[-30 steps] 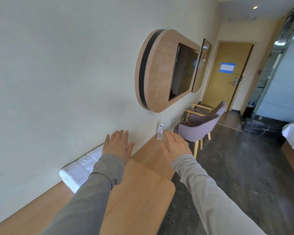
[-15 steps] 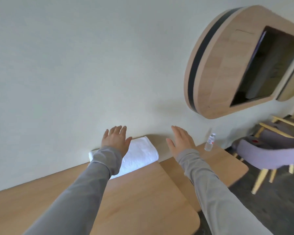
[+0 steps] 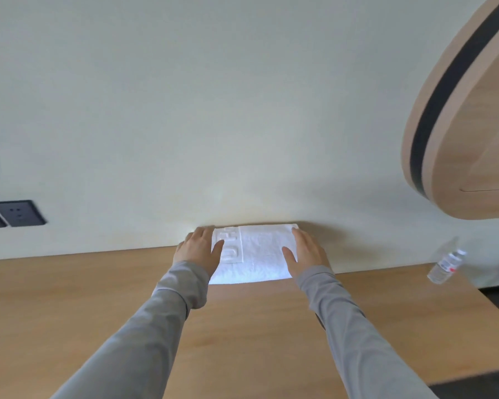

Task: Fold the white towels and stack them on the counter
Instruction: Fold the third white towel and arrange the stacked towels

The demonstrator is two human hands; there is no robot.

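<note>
Folded white towel [image 3: 260,254] on counter [image 3: 242,326], left hand [image 3: 198,250] and right hand [image 3: 307,254] at its ends, grip spread flat

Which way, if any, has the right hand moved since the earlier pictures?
Yes. The right hand moved left, away from the water bottle, to the folded towel's right edge.

The towel [image 3: 257,254] is white, folded into a thick, flat rectangle, and lies on the table [image 3: 257,326] between the left hand [image 3: 199,249] and the right hand [image 3: 306,254]. Its short ends sit under their straight fingers. A band of raised letters runs across it just beside the left hand's thumb. Its far edge is beyond the fingertips.
</note>
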